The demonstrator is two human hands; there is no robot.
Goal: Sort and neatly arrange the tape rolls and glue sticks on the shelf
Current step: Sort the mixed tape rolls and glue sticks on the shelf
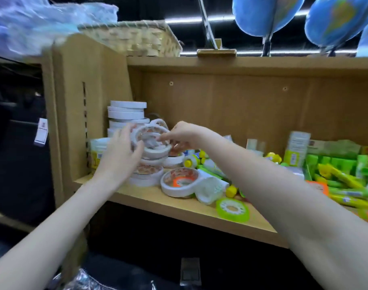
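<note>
Evenly lit shelf (179, 208) (dark surroundings); motion blur throughout, edges warped.

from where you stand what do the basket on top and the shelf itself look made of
Basket: looks like woven straw or wicker, pale and matte, with a plaited weave showing. Shelf: seems laminated wood board, smooth tan finish, with screw heads in its back panel.

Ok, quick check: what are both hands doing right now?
Left hand: fingers curled round the white tape roll, gripping its left side.
Right hand: pinching the same roll's right rim.
</note>
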